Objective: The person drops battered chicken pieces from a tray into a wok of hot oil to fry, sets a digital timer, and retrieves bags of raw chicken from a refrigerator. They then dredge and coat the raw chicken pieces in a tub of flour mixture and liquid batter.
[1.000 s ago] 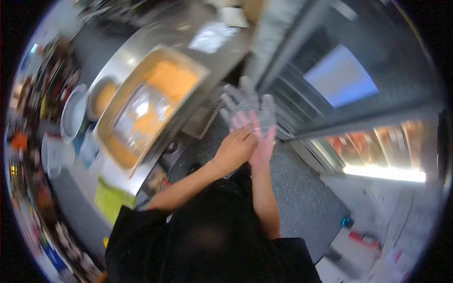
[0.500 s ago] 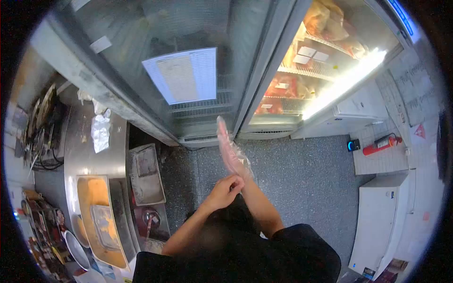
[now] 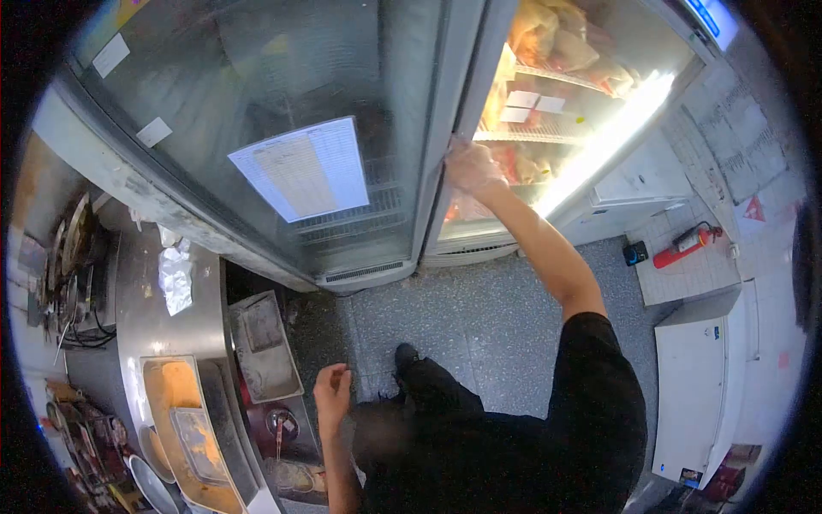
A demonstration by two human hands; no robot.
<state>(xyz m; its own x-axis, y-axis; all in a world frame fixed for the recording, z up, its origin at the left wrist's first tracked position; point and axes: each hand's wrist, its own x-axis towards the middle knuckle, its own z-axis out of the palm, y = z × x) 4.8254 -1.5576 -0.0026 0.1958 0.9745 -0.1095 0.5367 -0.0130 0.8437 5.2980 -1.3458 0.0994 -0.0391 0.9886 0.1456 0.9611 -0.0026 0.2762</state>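
Observation:
My right hand (image 3: pixel 473 169), in a clear plastic glove, is up at the upright edge of the lit fridge's glass door (image 3: pixel 548 171). Its fingers are curled round the door edge (image 3: pixel 441 163) beside the frame between the two doors, and part of them is hidden. Bare and low on the left, my left hand (image 3: pixel 332 394) hangs above the floor near the counter. Its fingers are loosely curled together, with nothing visible in them. Behind the lit glass, bagged food (image 3: pixel 556 38) sits on wire shelves.
A printed sheet (image 3: pixel 304 170) is stuck on the darker left door. At left stands a steel counter (image 3: pixel 133 291) with crumpled foil (image 3: pixel 175 278) and a tray of orange crumbs (image 3: pixel 175 385). A grey tub (image 3: pixel 278 368) sits lower. A fire extinguisher (image 3: pixel 681 246) and white chest (image 3: pixel 698 385) are at right.
My hands have come apart. The gloved right hand has moved up and right to the fridge door edge. My left hand has let go of the right wrist and dropped down and left.

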